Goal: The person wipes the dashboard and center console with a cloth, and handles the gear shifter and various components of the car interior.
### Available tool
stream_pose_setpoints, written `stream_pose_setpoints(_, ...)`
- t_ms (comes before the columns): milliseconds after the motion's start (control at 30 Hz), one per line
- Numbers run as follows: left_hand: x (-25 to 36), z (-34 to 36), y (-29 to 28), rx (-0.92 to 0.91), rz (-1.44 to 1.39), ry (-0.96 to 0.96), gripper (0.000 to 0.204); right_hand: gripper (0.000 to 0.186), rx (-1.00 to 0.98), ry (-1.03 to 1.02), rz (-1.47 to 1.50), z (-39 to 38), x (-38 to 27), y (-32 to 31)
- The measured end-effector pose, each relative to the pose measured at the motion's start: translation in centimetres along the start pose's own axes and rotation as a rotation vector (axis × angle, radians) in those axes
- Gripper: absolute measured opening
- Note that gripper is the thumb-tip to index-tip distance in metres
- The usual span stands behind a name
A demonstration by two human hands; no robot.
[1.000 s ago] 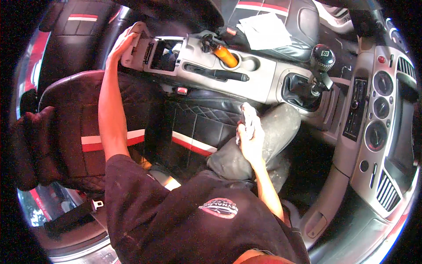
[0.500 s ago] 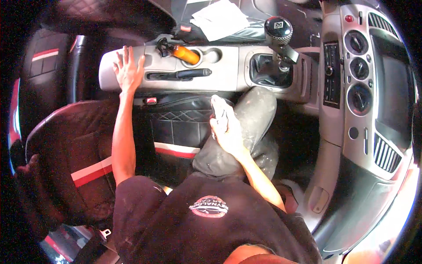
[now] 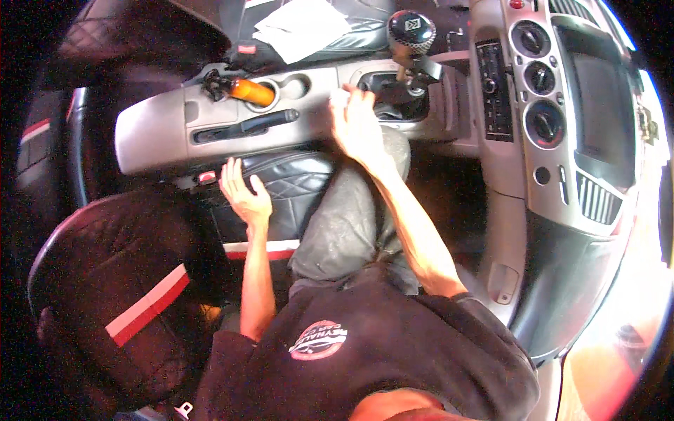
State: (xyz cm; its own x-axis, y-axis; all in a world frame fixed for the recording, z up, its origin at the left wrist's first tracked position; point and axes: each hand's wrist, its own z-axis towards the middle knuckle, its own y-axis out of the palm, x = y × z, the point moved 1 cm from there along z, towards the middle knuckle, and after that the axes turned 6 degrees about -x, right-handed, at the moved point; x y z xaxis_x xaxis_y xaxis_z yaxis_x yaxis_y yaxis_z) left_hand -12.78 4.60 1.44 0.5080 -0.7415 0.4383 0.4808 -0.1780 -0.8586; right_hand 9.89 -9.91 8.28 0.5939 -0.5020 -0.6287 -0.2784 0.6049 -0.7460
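My right hand [image 3: 359,130] is at the console's edge beside the gear lever boot, its fingers bent over a pale cloth [image 3: 339,98] that shows only in part. The cloth lies against the light grey centre console [image 3: 158,140]. My left hand [image 3: 246,198] hovers over the black seat cushion near the red buckle, fingers apart, holding nothing. An orange spray bottle [image 3: 253,92] with a black trigger head leans in a cup holder, with the handbrake lever [image 3: 260,122] just in front of it. The gear lever [image 3: 411,35] has a round dark knob.
White papers [image 3: 300,29] lie on the far seat. To the right stands the dashboard with round knobs [image 3: 539,76] and a dark screen [image 3: 597,98]. A seat backrest [image 3: 140,281] with a red and white stripe is at the left. A red buckle [image 3: 207,177] sits beside the console.
My left hand has left the console's rear end and come down over the seat. My right hand has moved from above my leg to the console with the cloth. The view has shifted.
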Motion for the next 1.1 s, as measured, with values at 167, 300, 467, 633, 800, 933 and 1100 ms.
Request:
stream_pose_setpoints(167,0.8,0.5,0.4,-0.001,-0.046,0.041,0.051,0.055,-0.188,0.071,-0.528,0.5,5.6,10.1)
stream_pose_setpoints(300,0.6,0.1,0.6,0.005,-0.07,0.025,0.05,0.05,-0.68,-0.065,-0.323,-0.7,4.6,12.7)
stream_pose_setpoints(467,0.8,0.0,-0.1,0.062,-0.025,0.046,0.045,0.04,-0.238,0.184,0.112,-1.4,0.7,5.2)
stream_pose_setpoints(633,6.2,0.7,2.7,-0.051,-0.591,-0.058,0.042,0.046,-0.167,0.292,0.572,-4.4,-2.7,1.0)
stream_pose_setpoints(800,13.9,2.2,5.6,-0.129,-1.379,-0.282,0.047,0.04,-0.459,0.454,0.872,-5.6,-2.2,-6.4)
stream_pose_setpoints(933,14.9,2.2,6.1,-0.287,-1.327,-0.359,0.043,0.039,0.374,0.366,0.459,-3.5,5.4,-9.2)
stream_pose_setpoints(1100,15.4,3.0,7.0,-0.343,-1.034,-0.128,0.033,0.038,0.263,0.316,0.473,1.5,10.6,-5.9)
